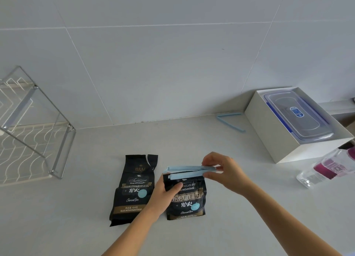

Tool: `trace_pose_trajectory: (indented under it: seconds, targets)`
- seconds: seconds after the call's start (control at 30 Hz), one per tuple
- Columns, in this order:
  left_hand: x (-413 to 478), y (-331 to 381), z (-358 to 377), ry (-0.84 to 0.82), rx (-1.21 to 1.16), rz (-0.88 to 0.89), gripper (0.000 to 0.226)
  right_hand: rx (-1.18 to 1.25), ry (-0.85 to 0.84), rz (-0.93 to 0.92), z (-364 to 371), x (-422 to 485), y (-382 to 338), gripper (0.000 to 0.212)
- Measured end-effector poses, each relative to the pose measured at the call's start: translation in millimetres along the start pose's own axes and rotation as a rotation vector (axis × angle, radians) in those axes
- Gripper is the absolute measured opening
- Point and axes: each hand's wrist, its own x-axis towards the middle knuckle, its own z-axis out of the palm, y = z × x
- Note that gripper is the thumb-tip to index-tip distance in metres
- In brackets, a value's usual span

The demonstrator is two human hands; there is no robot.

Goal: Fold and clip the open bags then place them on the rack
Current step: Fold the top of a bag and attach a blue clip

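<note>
Where the right hand [223, 170] pinches its right end, the light-blue clip [189, 171] runs crosswise along the folded top of the right coffee bag [187, 198], its arms parted at the left. The left hand [166, 191] grips that bag's left edge, thumb on the front. Two black bags counted: the second bag [132, 190] lies just left of the left hand, lengthwise, torn top pointing away. Two clips counted: the spare clip [230, 121] lies spread beyond the right hand. One wire rack [32, 125] stands far left.
</note>
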Motion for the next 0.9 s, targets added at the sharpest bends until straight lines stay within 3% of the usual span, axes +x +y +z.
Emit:
trace_pose_trajectory:
  seconds: [0.13,0.43,0.7,0.9]
  targets:
    - [-1,-2,0,0.014,-0.063,-0.048,0.027,-0.037,-0.046,0.011,12,0,-4,0.028]
    - [-4,-5,4,0.205,-0.096,-0.053,0.027,-0.036,0.051,0.017,27,-8,-8,0.036]
    - [-3,-10,8,0.259,-0.139,-0.061,0.023,-0.332,-0.04,-0.117,33,2,-22,0.034]
    - [-10,-7,13,0.22,-0.12,0.083,0.014,-0.613,-0.197,-0.286,59,17,-52,0.017]
